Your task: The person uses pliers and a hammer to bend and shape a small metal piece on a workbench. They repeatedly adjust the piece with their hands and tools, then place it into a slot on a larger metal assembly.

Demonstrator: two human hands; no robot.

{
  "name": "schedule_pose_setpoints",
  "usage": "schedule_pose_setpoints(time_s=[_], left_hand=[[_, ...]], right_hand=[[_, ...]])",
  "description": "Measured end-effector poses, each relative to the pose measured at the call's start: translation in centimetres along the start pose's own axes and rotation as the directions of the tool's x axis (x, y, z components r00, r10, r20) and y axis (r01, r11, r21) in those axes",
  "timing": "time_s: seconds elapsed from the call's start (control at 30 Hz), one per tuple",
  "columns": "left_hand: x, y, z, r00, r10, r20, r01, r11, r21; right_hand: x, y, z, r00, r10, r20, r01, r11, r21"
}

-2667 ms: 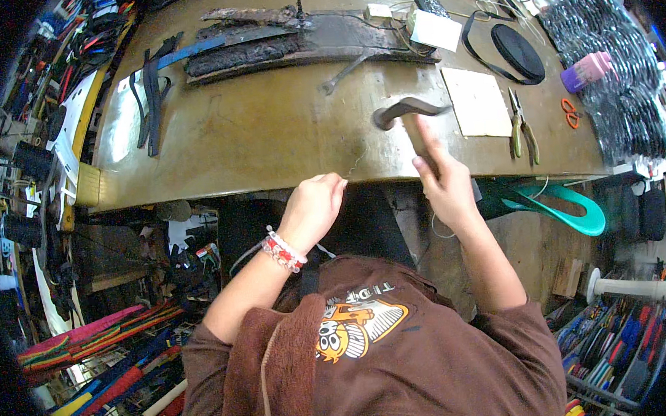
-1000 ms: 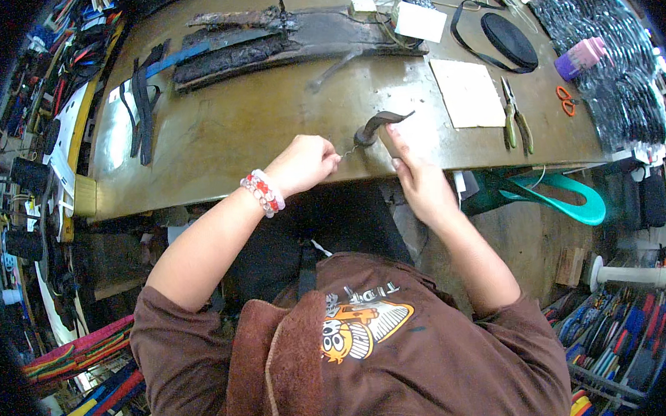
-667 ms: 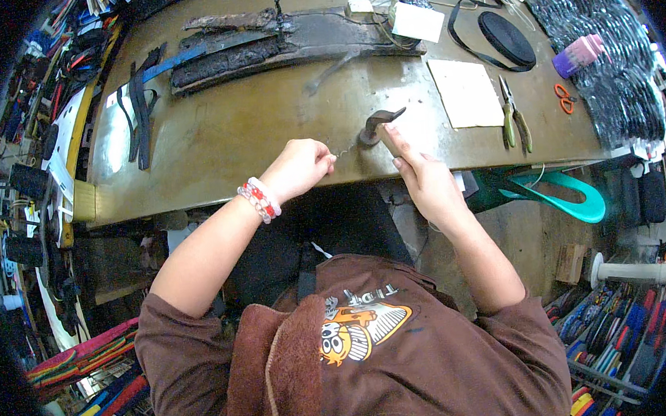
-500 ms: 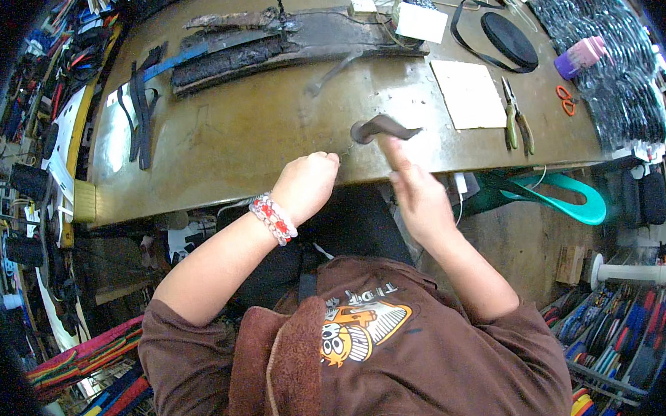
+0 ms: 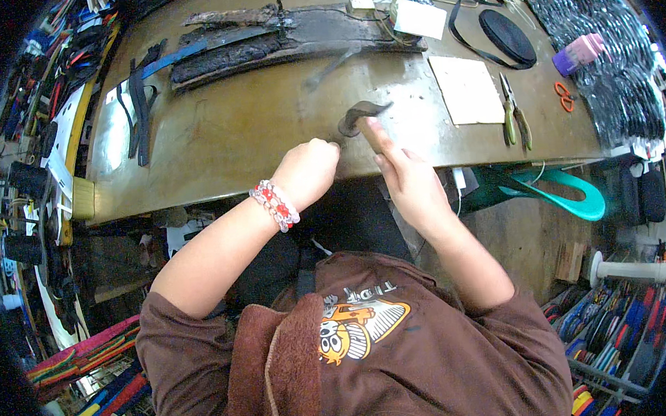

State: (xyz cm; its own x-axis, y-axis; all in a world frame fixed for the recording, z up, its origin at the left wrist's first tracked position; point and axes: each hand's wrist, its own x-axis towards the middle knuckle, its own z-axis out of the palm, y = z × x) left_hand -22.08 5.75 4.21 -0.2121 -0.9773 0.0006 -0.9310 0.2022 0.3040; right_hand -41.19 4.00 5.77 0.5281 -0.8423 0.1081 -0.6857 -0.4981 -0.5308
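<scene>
My right hand (image 5: 410, 180) is wrapped round the short handle of a hammer, its thumb or a finger stretched along the handle. The dark hammer head (image 5: 357, 117) has a round face on the left and a curved, tapering tail on the right. It is held over the near part of the brown worktable (image 5: 245, 141). My left hand (image 5: 309, 170), with a red and clear beaded bracelet at the wrist, is closed at the table's front edge, just left of the hammer. Whatever its fingers pinch is too small or hidden to make out.
A scorched wooden board (image 5: 323, 45) with strips lies at the back. Black straps (image 5: 141, 117) are on the left. To the right are a pale sheet (image 5: 466, 91), green-handled pliers (image 5: 509, 117), orange scissors (image 5: 564, 96), a black webbing roll (image 5: 507, 39) and a pink-purple bottle (image 5: 579, 54).
The hammer in my right hand has swung left and closer to my left hand, its head slightly higher in view. My left hand stays closed in nearly the same place.
</scene>
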Motion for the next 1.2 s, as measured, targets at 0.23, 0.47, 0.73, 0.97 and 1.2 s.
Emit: schedule_pose_setpoints(time_s=[0.23,0.47,0.73,0.97,1.2], left_hand=[[0.3,-1.4,-0.4,0.997,0.0,-0.082,-0.025,0.95,-0.31],[0.2,-3.2,-0.3,0.946,-0.157,0.284,0.299,0.762,-0.575],[-5.8,-0.1,3.0,0.837,-0.116,0.536,0.465,-0.368,-0.805],[-7.0,0.8,6.5,0.89,-0.118,0.441,0.232,-0.715,-0.659],[-7.3,0.4,8.1,0.912,-0.093,0.398,0.14,-0.844,-0.518]], right_hand=[[0.4,1.0,0.1,0.996,-0.053,-0.077,0.056,0.998,0.042],[0.9,2.2,-0.1,0.998,0.031,0.05,-0.037,0.992,0.125],[-0.6,2.6,-1.2,0.999,-0.018,-0.027,0.024,0.969,0.247],[-1.2,1.2,-0.3,0.99,-0.136,0.047,0.128,0.98,0.151],[-0.8,0.4,-0.5,0.981,-0.184,-0.058,0.191,0.967,0.168]])
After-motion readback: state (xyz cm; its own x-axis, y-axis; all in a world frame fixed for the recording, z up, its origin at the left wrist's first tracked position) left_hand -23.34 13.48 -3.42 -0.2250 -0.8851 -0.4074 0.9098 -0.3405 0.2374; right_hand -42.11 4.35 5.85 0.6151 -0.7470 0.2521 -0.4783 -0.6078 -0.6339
